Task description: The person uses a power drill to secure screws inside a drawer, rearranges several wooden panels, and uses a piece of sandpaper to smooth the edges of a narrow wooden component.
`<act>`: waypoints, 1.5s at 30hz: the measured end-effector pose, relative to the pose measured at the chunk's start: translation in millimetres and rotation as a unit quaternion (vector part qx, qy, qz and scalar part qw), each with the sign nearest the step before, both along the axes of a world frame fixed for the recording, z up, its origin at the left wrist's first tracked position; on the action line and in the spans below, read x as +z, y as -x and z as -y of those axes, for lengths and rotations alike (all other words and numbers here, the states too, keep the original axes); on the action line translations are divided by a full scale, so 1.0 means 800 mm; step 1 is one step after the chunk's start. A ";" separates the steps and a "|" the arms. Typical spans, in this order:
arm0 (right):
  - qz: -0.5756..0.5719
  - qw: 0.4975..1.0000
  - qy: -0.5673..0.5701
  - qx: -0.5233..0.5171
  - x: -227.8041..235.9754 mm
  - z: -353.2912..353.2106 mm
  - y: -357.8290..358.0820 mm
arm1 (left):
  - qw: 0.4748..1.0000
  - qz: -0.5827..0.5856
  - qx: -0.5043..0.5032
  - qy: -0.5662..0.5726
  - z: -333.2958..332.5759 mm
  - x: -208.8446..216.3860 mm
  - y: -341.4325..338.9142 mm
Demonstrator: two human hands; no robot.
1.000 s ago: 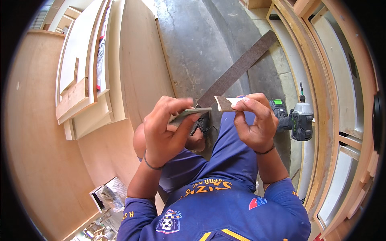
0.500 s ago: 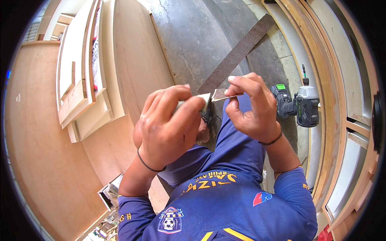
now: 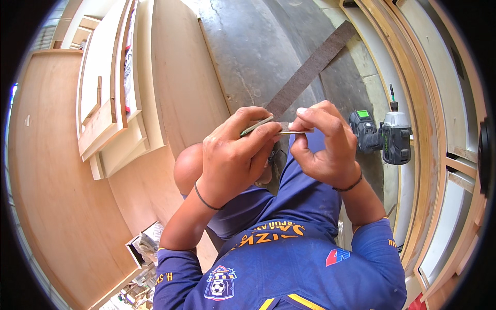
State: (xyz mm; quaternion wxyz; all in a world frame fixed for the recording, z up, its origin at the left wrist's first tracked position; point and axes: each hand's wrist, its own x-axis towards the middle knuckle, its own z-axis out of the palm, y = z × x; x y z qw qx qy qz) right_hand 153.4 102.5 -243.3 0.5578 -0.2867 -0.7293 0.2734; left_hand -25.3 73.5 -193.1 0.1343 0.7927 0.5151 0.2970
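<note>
Both my hands are raised close together above my lap. My left hand (image 3: 232, 150) is closed on a thin flat piece with a pale face and a green edge (image 3: 257, 125), held between its fingers; its kind is not clear. My right hand (image 3: 328, 144) pinches a small thin brown-grey piece (image 3: 295, 132), seen almost edge-on. The left fingertips meet the near end of that piece, so the two hands nearly touch across it. Beyond them, a long dark brown strip (image 3: 315, 67) lies slanting across the floor.
A cordless driver (image 3: 395, 137) with a bit fitted is on the right, beside wooden frames (image 3: 413, 103). Wooden panels (image 3: 186, 67) and stacked white-faced boards (image 3: 103, 77) fill the left. An open box (image 3: 147, 243) sits by my left elbow. Grey concrete floor (image 3: 243, 36) lies ahead.
My left hand has moved right, its fingertips now at the small piece in my right hand. That piece has turned from showing its brown face to nearly edge-on.
</note>
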 end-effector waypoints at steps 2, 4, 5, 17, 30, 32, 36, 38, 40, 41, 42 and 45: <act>-0.050 0.995 0.085 0.029 0.009 0.004 -0.002 | 1.000 0.003 -0.002 -0.010 0.000 0.007 -0.001; -0.060 0.991 0.099 0.065 0.012 -0.002 -0.006 | 1.000 0.009 -0.007 -0.015 0.001 0.011 -0.002; -0.045 0.993 0.070 0.089 0.011 -0.013 -0.008 | 1.000 0.013 -0.009 -0.015 0.002 0.012 -0.001; 0.033 0.997 -0.027 0.072 -0.002 -0.011 -0.013 | 0.997 0.053 0.009 0.063 0.017 0.033 0.008; 0.118 0.988 -0.101 0.002 0.010 -0.008 -0.005 | 0.965 -0.260 -0.014 -0.007 0.001 0.069 0.007; 0.125 0.987 -0.105 0.001 0.011 -0.007 -0.004 | 0.963 -0.269 -0.016 -0.002 -0.001 0.066 0.007; 0.130 0.986 -0.104 0.003 0.013 -0.009 -0.004 | 0.959 -0.283 -0.022 0.022 -0.006 0.069 0.003; 0.134 0.987 -0.092 0.007 0.015 -0.010 -0.005 | 0.957 -0.286 -0.025 0.024 -0.008 0.069 0.003; 0.142 0.987 -0.071 0.013 0.017 -0.011 -0.006 | 0.957 -0.287 -0.030 0.027 -0.009 0.067 0.003; 0.136 0.989 -0.054 0.018 0.018 -0.011 -0.007 | 0.957 -0.286 -0.031 0.029 -0.010 0.067 0.003; 0.128 0.991 -0.039 0.023 0.019 -0.013 -0.006 | 0.957 -0.286 -0.031 0.029 -0.010 0.067 0.003; 0.102 0.993 0.040 0.046 0.019 -0.011 -0.007 | 0.955 -0.293 -0.029 0.035 -0.011 0.066 0.003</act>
